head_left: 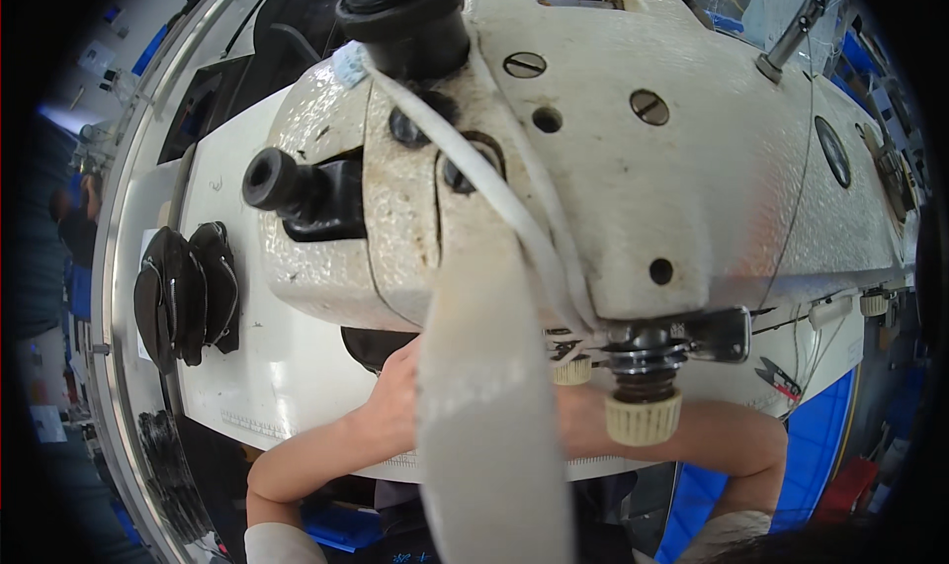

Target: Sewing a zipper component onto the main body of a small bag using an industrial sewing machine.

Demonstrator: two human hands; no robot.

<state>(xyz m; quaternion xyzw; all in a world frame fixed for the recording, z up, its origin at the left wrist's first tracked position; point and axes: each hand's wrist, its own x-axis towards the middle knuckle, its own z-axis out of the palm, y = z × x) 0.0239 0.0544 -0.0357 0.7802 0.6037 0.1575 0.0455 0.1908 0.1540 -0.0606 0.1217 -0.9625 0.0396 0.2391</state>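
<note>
A cream sewing machine head fills the upper middle, with white cord draped over it and a wide, pale, blurred strap hanging down the front. My left hand is beneath the machine at a black piece; its fingers mostly disappear behind the strap, so their grip is unclear. My right hand lies under the machine on the other side of the strap, mostly hidden behind it and the tension knob.
Stacked black pieces lie on the white worktable at left. Red-handled snips lie at right. Blue bins show beyond the table's right edge. Another person is at the far left.
</note>
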